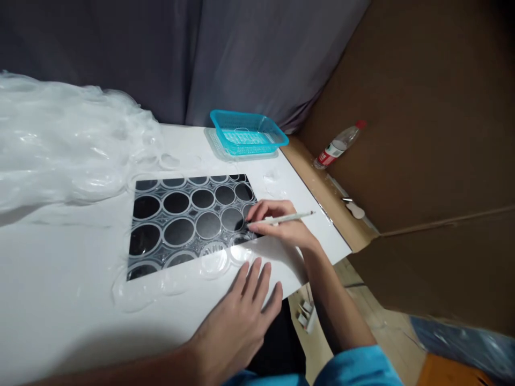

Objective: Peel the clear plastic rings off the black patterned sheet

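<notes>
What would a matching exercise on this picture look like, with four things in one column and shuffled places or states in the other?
Column one:
1. Right hand
2. Left hand
3. Basket
4. Bottle

Column two:
A. Red-capped, beside the brown wall
B. Fingers apart, holding nothing
C. Blue, on the white table near the curtain
D. Gripping a slim white pen-like tool

Right pairs: 1-D, 2-B, 3-C, 4-A.
</notes>
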